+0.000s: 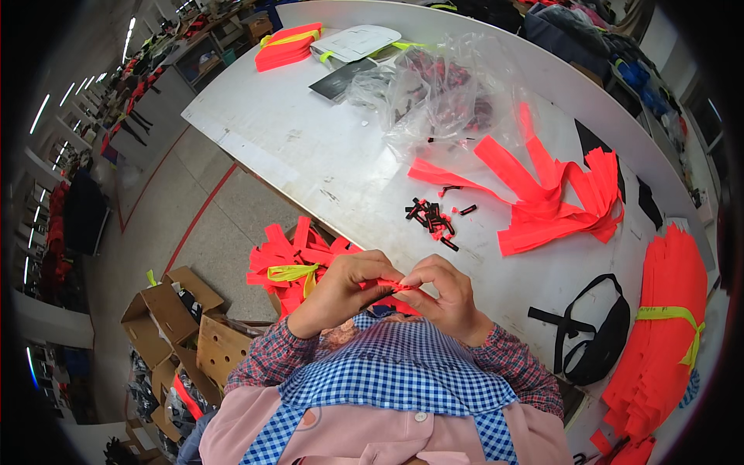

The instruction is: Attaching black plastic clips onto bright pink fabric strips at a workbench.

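My left hand point(349, 285) and my right hand point(443, 293) meet close to my chest, fingers pinched together on a thin orange-red strip point(399, 286) held between them. Just beyond my hands, on the white table point(310, 147), lies a small heap of little black and red clips point(432, 217). Farther right sits a loose bunch of orange-red fabric strips point(554, 201), fanned out. My sleeves are red plaid, over a blue checked apron.
A clear plastic bag point(442, 89) with dark pieces lies mid-table. A black waist bag point(597, 333) and a tied stack of orange fabric point(666, 325) sit right. A box of tied orange strips point(291, 263) and cardboard boxes point(182, 325) stand on the floor to my left.
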A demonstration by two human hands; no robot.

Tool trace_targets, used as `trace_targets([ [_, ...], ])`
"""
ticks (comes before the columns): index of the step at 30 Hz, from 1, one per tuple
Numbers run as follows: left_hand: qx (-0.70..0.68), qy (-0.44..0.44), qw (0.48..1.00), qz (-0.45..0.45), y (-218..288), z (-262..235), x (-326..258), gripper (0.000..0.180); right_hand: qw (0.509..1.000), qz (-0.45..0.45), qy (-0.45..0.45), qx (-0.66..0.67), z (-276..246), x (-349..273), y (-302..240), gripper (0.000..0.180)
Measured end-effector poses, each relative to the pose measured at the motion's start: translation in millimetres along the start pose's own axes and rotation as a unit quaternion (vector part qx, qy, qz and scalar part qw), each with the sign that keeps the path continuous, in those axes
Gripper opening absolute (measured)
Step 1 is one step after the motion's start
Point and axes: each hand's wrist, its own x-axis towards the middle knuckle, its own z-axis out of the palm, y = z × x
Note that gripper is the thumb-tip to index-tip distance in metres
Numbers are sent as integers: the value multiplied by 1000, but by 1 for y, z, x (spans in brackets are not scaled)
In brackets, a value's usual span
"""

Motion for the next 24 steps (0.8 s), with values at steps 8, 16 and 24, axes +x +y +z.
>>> trace_targets([
  [8, -60, -6, 997, -37, -6, 3, -1, 16, 1000, 8, 2, 4, 1, -1, 3, 20],
  [16, -29, -4, 999, -16, -7, 1, 2, 16, 998, 27, -11, 63, 5, 1, 11, 20],
  [24, -172, 49, 983, -37, -10, 8, 1, 16, 961, 165, 46, 216, 11, -6, 8, 15],
])
